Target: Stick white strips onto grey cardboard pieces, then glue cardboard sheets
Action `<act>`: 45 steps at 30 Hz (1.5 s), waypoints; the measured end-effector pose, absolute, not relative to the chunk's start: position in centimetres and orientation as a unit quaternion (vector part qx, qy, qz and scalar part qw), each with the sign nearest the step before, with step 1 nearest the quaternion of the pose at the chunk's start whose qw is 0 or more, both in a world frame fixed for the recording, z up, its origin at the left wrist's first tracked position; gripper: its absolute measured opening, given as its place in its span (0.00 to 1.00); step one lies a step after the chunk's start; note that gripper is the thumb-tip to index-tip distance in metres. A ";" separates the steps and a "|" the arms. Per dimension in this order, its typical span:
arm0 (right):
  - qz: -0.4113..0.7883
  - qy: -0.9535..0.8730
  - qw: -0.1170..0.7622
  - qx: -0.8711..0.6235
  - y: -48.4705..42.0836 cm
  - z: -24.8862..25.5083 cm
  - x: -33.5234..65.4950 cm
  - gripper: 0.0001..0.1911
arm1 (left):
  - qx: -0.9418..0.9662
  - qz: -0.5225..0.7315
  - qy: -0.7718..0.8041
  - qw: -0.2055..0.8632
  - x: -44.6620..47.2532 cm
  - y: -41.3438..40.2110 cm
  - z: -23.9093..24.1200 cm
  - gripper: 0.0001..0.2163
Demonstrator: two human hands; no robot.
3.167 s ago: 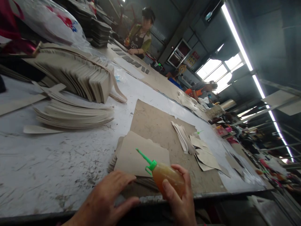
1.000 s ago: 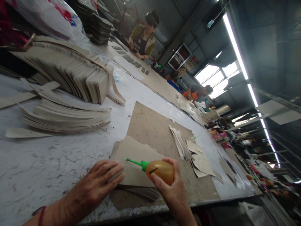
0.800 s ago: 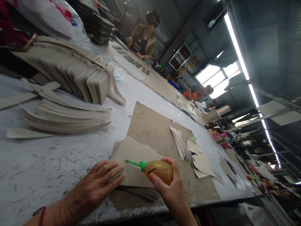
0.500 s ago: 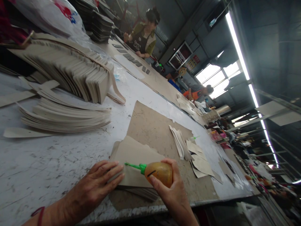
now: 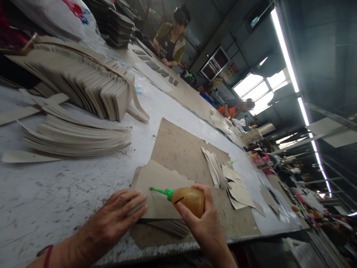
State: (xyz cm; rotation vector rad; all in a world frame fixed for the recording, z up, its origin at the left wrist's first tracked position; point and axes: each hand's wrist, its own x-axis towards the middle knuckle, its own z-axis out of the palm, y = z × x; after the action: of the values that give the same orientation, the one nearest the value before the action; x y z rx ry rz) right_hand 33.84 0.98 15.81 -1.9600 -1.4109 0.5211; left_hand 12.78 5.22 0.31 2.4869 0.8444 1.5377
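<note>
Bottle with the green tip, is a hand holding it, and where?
Yes. The right hand grips the bottle around its fat amber body, not the green nozzle. The left hand only presses flat on the card piece.

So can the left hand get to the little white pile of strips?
Probably not easily: the right hand and its orange bottle lie between the left hand and the strips.

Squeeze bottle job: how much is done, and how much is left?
Maybe done: a fanned pile lies aside on the brown board. In hand: the left hand presses the top piece of the near stack; the right hand aims the squeeze bottle at it. Likely left: that stack and the big stacks behind.
</note>
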 end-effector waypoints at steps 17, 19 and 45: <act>0.171 -0.553 0.311 -0.754 0.1 16.4 34.2 0.20 | 0.859 0.442 0.257 0.036 11.8 5.2 0.3 0.18; 0.160 -0.559 0.310 -0.752 0.3 16.3 34.2 0.20 | 0.858 0.439 0.262 0.039 11.8 5.2 0.2 0.18; 0.134 -0.595 0.307 -0.730 0.4 16.4 34.0 0.18 | 0.862 0.433 0.263 0.024 11.4 5.2 0.5 0.17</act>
State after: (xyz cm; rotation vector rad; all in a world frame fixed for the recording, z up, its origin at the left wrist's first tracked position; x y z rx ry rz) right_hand 33.98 0.43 16.42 -1.9319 -1.5742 0.3551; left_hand 11.45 5.17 0.54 2.6675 0.8149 1.3392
